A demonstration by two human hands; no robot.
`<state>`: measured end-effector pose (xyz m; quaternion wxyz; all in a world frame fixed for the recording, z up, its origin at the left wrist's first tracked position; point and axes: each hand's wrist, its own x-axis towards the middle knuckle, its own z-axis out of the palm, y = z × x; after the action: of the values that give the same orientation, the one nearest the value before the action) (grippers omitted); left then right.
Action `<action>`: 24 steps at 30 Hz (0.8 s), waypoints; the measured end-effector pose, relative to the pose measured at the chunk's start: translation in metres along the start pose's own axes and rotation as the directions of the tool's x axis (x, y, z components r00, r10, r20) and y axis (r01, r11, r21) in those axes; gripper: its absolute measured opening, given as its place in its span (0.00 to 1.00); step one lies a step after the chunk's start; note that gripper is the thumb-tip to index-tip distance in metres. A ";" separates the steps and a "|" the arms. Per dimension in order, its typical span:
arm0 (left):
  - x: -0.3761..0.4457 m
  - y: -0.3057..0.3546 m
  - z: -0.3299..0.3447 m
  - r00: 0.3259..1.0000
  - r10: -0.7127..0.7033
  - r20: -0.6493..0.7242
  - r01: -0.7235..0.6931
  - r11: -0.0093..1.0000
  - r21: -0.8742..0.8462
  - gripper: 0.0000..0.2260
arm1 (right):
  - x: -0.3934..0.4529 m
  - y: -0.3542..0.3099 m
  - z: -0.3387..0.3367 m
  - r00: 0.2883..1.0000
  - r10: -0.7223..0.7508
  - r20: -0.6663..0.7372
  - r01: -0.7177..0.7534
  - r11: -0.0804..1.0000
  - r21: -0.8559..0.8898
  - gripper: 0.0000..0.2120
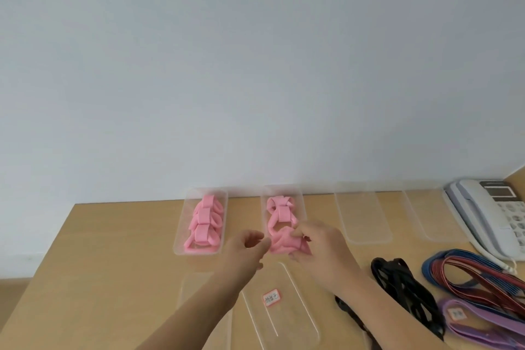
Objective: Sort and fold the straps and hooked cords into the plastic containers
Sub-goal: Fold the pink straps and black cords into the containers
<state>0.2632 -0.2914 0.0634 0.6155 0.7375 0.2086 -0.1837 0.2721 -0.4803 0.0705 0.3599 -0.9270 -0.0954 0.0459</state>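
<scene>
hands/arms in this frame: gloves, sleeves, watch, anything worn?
Nothing worn that shows. Both the left hand and the right hand are bare, no gloves. Both forearms are bare down to the bottom edge of the picture, with no sleeve in view. No watch, wristband or bracelet at either wrist, and no rings visible on the fingers, though the picture is soft. No markings or tape.

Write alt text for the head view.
Right hand grips a folded pink strap at the second container, with the left hand loosely curled and empty beside it. Left of them sits a container of pink straps; at right lie black straps, coloured cords and a phone.
</scene>
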 end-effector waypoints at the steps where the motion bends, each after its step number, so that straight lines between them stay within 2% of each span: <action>1: 0.007 -0.002 0.001 0.998 0.004 -0.056 0.000 0.998 0.062 0.08 | 0.009 0.007 0.001 1.000 -0.013 0.011 0.013 1.000 -0.009 0.12; 4: 0.027 -0.007 0.007 0.991 -0.002 -0.134 0.026 0.985 0.172 0.09 | 0.037 0.018 0.007 0.998 -0.023 0.057 0.024 1.000 -0.018 0.10; 9: 0.048 -0.008 0.022 0.983 -0.033 -0.180 0.076 0.968 0.239 0.10 | 0.065 0.040 0.025 0.979 0.023 0.201 -0.013 0.999 -0.053 0.07; 12: 0.053 -0.008 0.030 0.978 -0.055 -0.203 0.102 0.968 0.230 0.11 | 0.070 0.041 0.019 0.959 0.025 0.283 -0.022 1.000 -0.012 0.20; 14: 0.057 -0.009 0.033 0.972 -0.066 -0.224 0.112 0.974 0.199 0.10 | 0.072 0.040 0.016 0.950 -0.034 0.312 0.032 0.999 0.011 0.16; 16: 0.058 -0.010 0.035 0.967 -0.087 -0.239 0.126 0.981 0.151 0.10 | 0.075 0.043 0.014 0.950 -0.093 0.299 0.083 0.996 0.044 0.07; 17: 0.058 -0.011 0.036 0.965 -0.097 -0.242 0.132 0.983 0.131 0.10 | 0.075 0.043 0.014 0.951 -0.125 0.283 0.120 0.992 0.034 0.08; 19: 0.058 -0.011 0.038 0.963 -0.105 -0.249 0.138 0.983 0.120 0.10 | 0.077 0.045 0.015 0.935 -0.196 0.297 0.204 0.979 0.006 0.17; 21: 0.060 -0.012 0.039 0.962 -0.097 -0.254 0.131 0.984 0.120 0.10 | 0.079 0.042 0.018 0.938 -0.240 0.250 0.248 0.969 0.001 0.22; 24: 0.063 -0.013 0.038 0.963 -0.091 -0.255 0.130 0.981 0.141 0.12 | 0.080 0.047 0.022 0.940 -0.310 0.140 0.318 0.947 -0.039 0.17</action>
<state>0.3088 -0.3217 0.0132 0.5136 0.7879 0.3095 -0.1402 0.3540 -0.4832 0.0210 0.3270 -0.9053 -0.2672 0.0462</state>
